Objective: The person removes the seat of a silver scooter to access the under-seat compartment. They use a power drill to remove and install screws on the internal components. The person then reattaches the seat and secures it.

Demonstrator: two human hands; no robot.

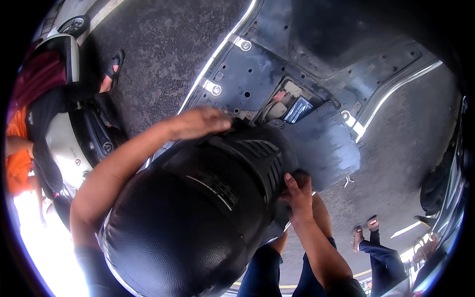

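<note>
A black scooter seat (168, 237) fills the lower middle, with a black vented plastic panel (269, 158) at its front end. My left hand (200, 123) reaches round the panel's left side, fingers stretched out and their tips partly hidden at its front edge. At the panel's right side my right hand (300, 198) is closed, thumb up; what lies in its fingers is dark and hard to make out. Ahead is the grey footboard (232, 69) with an uncovered compartment holding a blue battery (298, 110). A worn grey cover piece (329, 148) lies beside that compartment.
Silver trim rails (202, 79) edge the footboard on both sides. At left stands a white and black scooter (64, 143), with people close by. A person's sandalled feet (366, 230) are at lower right, near another vehicle (448, 188). Dark asphalt (153, 49) lies around.
</note>
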